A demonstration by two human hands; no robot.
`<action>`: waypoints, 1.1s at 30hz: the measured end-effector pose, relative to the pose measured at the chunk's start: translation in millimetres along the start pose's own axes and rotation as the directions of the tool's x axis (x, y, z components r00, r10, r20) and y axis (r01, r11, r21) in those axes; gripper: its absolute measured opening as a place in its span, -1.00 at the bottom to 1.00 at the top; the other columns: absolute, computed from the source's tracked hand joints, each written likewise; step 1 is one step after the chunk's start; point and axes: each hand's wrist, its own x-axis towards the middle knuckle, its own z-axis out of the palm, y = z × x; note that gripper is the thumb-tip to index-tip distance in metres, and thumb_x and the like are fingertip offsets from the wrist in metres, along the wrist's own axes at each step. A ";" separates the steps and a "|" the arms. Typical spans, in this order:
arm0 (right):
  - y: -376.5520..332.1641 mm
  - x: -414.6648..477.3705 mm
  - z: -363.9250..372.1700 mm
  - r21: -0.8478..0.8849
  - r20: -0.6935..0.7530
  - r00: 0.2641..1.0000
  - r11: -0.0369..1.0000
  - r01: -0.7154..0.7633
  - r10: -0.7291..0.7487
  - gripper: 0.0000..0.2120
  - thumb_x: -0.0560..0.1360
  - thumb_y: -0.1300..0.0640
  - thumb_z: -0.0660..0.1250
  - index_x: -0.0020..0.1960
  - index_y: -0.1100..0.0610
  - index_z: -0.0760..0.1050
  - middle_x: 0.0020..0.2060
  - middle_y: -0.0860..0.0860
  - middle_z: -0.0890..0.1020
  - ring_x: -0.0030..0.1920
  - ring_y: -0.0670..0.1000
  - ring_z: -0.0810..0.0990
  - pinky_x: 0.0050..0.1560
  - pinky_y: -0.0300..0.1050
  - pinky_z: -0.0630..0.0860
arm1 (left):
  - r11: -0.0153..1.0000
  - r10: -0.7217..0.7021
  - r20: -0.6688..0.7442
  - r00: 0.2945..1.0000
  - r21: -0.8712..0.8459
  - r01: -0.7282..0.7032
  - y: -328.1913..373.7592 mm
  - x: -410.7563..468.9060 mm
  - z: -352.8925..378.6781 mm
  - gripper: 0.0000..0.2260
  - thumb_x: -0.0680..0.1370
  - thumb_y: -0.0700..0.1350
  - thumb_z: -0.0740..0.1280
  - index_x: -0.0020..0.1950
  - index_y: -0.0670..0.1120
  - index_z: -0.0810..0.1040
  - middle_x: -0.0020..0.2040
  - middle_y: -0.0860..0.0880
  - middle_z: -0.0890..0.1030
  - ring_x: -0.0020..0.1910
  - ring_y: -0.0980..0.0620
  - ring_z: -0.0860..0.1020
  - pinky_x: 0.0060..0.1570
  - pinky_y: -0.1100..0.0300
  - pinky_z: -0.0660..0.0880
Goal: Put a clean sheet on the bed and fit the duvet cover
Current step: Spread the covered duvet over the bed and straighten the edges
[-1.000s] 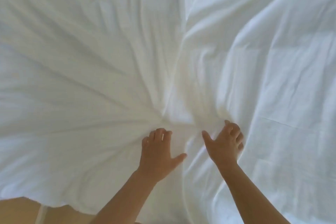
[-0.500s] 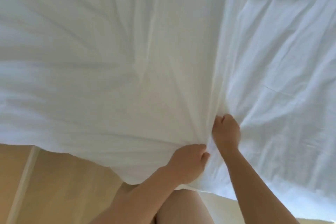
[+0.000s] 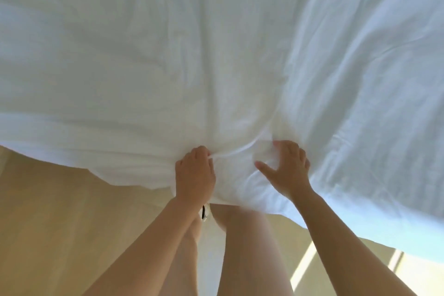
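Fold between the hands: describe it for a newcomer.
White bedding fills the upper picture, edged by wooden floor. There the fold runs from the grip of the left hand to the right hand. Unlike nearby creases, it's a tight raised ridge.

There is one camera, and it is worn on the person's head. It looks forward and steeply down, from very close. The white sheet [image 3: 216, 55] fills the whole far part of the view, from left to right. The left hand [image 3: 194, 173] and the right hand [image 3: 286, 170] sit low in the middle. Both arms come in from the near edge. The wooden floor [image 3: 60, 223] shows near and left.
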 end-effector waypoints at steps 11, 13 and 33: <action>119.2 37.0 -32.8 0.191 0.016 0.907 0.889 -0.416 0.421 -0.60 0.56 -0.06 0.21 0.14 0.28 0.49 0.08 0.19 0.57 0.13 0.18 0.51 -0.03 -0.06 0.38 | 1.000 0.005 -0.104 0.995 0.032 -0.002 123.5 -30.5 87.7 -0.47 0.33 0.18 0.48 0.09 -0.19 0.55 0.02 -0.16 0.54 0.03 -0.18 0.50 0.00 -0.03 0.36; 124.1 43.0 -35.3 0.167 0.102 0.949 0.935 -0.311 0.298 -0.70 0.60 0.06 0.11 -0.03 0.26 0.50 -0.11 0.12 0.58 0.01 0.16 0.54 -0.12 -0.14 0.32 | 0.994 -0.110 -0.055 0.992 0.011 0.110 133.0 -29.0 104.2 -0.51 0.44 0.18 0.39 0.21 -0.13 0.50 0.14 -0.13 0.49 0.17 -0.14 0.41 0.11 0.00 0.25; 307.5 7.4 -81.1 0.371 0.089 0.950 0.875 -0.311 0.300 -0.65 0.53 -0.07 0.27 -0.24 0.18 0.36 -0.31 0.03 0.47 -0.20 0.09 0.44 -0.16 -0.07 0.36 | 0.880 0.472 -0.009 0.881 -0.059 -0.472 287.1 -130.7 176.8 -0.73 0.47 -0.05 0.20 -0.42 -0.06 0.45 -0.47 0.03 0.44 -0.51 0.00 0.48 -0.54 0.31 0.33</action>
